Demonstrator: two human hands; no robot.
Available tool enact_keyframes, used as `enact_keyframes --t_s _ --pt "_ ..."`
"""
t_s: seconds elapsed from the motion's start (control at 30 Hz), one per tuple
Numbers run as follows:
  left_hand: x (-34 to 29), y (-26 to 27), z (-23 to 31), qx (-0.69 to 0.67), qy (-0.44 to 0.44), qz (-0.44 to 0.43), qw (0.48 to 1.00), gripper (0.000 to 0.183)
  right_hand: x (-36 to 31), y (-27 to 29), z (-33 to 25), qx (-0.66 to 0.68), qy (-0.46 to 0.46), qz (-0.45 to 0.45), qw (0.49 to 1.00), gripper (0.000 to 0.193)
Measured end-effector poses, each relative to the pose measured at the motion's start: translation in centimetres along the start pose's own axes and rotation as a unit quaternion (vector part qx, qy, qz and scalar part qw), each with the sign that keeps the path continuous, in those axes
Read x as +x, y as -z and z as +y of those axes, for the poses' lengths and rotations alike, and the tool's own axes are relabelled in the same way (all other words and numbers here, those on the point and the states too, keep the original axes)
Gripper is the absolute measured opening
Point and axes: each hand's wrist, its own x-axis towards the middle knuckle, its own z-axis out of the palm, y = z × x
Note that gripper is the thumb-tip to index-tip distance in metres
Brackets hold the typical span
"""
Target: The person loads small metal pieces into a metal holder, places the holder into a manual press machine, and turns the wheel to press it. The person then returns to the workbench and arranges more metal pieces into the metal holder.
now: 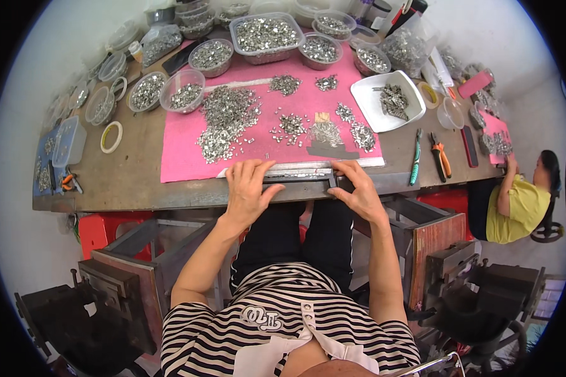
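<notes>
Left hand [250, 187] hides left end of bar [299, 179]. Right hand [363, 193] at its other end; exact fingertip contact too small to tell. Bits in the left pile [227, 116] too tiny to sort by shape. Left stool [97, 231] partly hidden by table [138, 173] and frame. Far bottle [360, 7] cut off by top edge. Near glasses [435, 364] cut off. Co-worker [516, 204] at right: fingers too small to read, legs partly hidden.

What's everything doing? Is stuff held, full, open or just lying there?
Left hand: holding dark bar
Right hand: holding it too
Big rectangular tub: open, full
White tray: open, metal pieces inside
Orange-handled pliers, right: lying down
Green tool: lying down
Pink mat: spread out, under silver piles
</notes>
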Motion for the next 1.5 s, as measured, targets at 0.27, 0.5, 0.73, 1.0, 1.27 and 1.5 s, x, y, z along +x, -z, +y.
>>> enact_keyframes --t_s 0.27,0.5,0.73,1.0,1.27,1.5 --pt "1.4 -1.1 -0.8 -0.120 -0.006 0.015 0.993 0.035 -0.4 0.9 0.0 -0.053 0.052 0.018 0.997 0.051" --pt "5.4 -4.6 7.0 -0.358 -0.042 -0.078 0.930 0.030 -10.6 6.5 -2.5 -0.089 0.030 0.164 0.982 0.051" --pt "8.4 -14.1 25.7 -0.541 -0.157 -0.308 0.767 0.048 -28.4 10.4 -4.0 -0.018 -0.120 0.471 0.874 0.045" --pt "6.1 -27.9 42.8 -0.634 -0.064 -0.516 0.573 0.048 -34.9 10.9 -1.6 -0.221 -0.257 0.621 0.706 0.041" --pt "4.5 -31.0 46.9 -0.577 -0.153 -0.502 0.626 0.046 -32.1 11.5 1.6 -0.314 -0.279 0.599 0.682 0.057" --pt "4.6 -28.6 44.1 -0.581 -0.151 -0.560 0.571 0.055 -36.9 11.6 -6.8 -0.393 -0.200 0.643 0.626 0.027"
